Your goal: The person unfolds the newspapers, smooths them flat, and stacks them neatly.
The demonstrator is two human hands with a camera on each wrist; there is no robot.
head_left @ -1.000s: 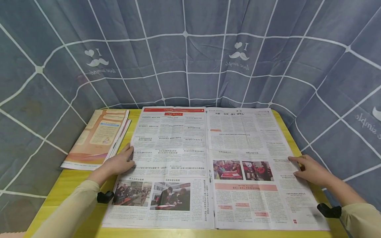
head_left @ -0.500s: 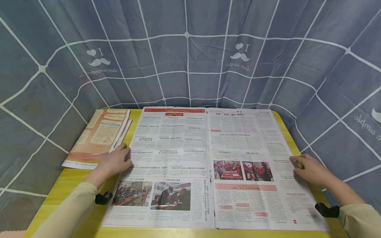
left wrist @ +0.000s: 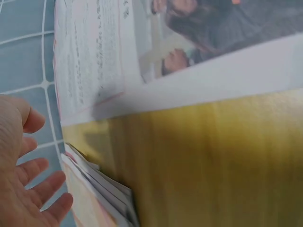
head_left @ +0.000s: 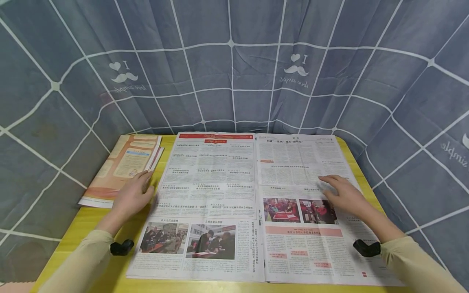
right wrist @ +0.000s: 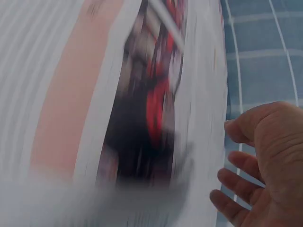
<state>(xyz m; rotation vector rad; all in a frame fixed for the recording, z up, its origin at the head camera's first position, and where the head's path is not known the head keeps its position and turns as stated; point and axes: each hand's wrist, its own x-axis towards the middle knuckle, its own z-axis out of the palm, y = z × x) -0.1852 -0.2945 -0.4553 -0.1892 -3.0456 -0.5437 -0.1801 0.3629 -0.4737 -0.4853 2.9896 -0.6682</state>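
Note:
A large newspaper lies spread open, its left page topped by a red banner and its right page carrying photos and a pink headline band. My left hand is off the newspaper's left edge, over the near right corner of a stack of papers with an orange cover. In the left wrist view, the fingers of that hand are relaxed and hold nothing. Over the right page hovers my right hand, near the photos. The right wrist view shows this hand with loosely bent fingers and nothing in them.
The yellow wood-grain table carries the newspaper and the paper stack. A grey-blue curtain with white grid lines surrounds its back and sides. Both wrists wear black devices.
My right hand has left the newspaper's right edge and moved inward over the page. My left hand has drawn away from the left edge toward the paper stack. The newspaper stays in place.

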